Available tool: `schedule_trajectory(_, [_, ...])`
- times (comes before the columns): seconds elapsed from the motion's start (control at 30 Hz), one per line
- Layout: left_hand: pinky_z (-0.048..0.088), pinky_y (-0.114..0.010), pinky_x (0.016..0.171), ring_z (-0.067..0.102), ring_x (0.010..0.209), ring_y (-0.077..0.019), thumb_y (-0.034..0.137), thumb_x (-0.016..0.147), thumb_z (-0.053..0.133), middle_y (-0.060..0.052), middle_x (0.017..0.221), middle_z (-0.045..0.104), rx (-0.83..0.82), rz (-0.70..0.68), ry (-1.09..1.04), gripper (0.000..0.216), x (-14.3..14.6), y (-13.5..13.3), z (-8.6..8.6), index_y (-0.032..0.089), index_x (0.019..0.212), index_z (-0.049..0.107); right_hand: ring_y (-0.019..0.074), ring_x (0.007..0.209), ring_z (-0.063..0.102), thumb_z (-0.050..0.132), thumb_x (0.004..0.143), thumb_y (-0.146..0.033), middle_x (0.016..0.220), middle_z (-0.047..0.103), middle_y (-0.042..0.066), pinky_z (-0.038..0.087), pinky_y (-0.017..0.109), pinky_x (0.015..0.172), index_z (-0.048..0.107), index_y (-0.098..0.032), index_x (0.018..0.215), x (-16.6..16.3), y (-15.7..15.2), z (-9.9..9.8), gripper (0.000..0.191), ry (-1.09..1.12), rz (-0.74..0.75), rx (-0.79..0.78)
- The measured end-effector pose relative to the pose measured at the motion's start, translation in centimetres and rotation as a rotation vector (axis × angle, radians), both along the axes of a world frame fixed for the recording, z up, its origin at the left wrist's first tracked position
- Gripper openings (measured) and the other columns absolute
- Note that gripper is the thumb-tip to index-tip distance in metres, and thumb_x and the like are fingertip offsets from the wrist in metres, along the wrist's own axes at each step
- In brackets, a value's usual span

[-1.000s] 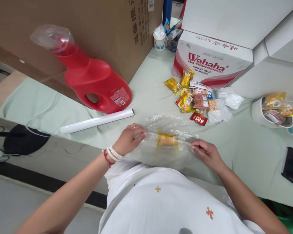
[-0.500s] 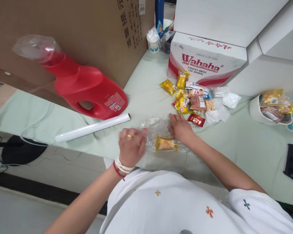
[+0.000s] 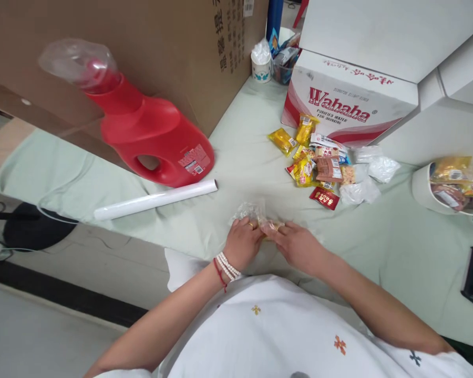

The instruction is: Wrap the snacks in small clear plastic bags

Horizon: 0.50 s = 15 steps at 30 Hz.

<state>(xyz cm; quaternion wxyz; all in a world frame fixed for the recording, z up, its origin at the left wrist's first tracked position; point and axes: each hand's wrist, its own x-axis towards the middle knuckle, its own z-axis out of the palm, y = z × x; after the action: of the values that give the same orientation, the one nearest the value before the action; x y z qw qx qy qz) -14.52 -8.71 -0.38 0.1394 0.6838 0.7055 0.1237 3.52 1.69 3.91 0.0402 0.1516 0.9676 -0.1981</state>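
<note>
**At the cloth's near edge, two hands on a snack and film**

On the green cloth point(image 3: 386, 231), close to the person's front, a yellow snack point(image 3: 276, 223) lies between the left hand point(image 3: 242, 244) and the right hand point(image 3: 301, 249), mostly hidden by fingers and clear film point(image 3: 248, 210). The left fingers are curled down at the film, beside the snack. The right fingers are bent and bunched, their tips meeting the left hand's over the snack. Both sets look nearly closed, but the contact is blurred and covered, so I cannot tell whether either hand pinches the film, the snack, or merely presses.

As for progress, film and snack are together, so that much looks done. A crumpled, loose part of the film stands out beyond the left fingers, so the wrapping of this piece looks partway and unfinished; how much of the snack is covered cannot be told.

Farther back, in front of the box point(image 3: 342, 105), the pile point(image 3: 327, 168) of mixed packets lies apart from the hands, with a red packet point(image 3: 324, 198) at its near side. White bundles point(image 3: 383, 169) sit at its right; whether they were made the same way does not show. More packets fill the tub point(image 3: 421, 189).
</note>
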Motion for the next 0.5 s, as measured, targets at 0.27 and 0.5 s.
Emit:
schedule_trajectory(0.27, [0.05, -0.029, 0.073, 0.064, 0.077, -0.0175, 0.037, 0.097, 0.051, -0.003, 0.083, 0.069, 0.253, 0.547, -0.772, 0.027, -5.4, -0.9, 0.2, 0.02, 0.102, 0.071, 0.0274, 0.1, 0.053, 0.052, 0.096, -0.008, 0.103, 0.066, 0.011, 0.047, 0.034, 0.081, 0.057, -0.029, 0.149, 1.1, -2.5, -1.8, 0.057, -0.044, -0.015, 0.037])
schedule_trajectory(0.5, [0.052, -0.041, 0.093, 0.064, 0.109, -0.0271, 0.056, 0.082, 0.067, -0.012, 0.118, 0.07, 0.035, 0.398, -0.506, 0.05, -5.7, 3.1, 2.2, 0.02, 0.117, 0.067, 0.0276, 0.097, 0.053, 0.053, 0.095, -0.009, 0.1, 0.068, 0.011, 0.047, 0.035, 0.082, 0.066, -0.03, 0.14, 0.8, -2.4, -1.0, 0.051, -0.037, -0.058, -0.029])
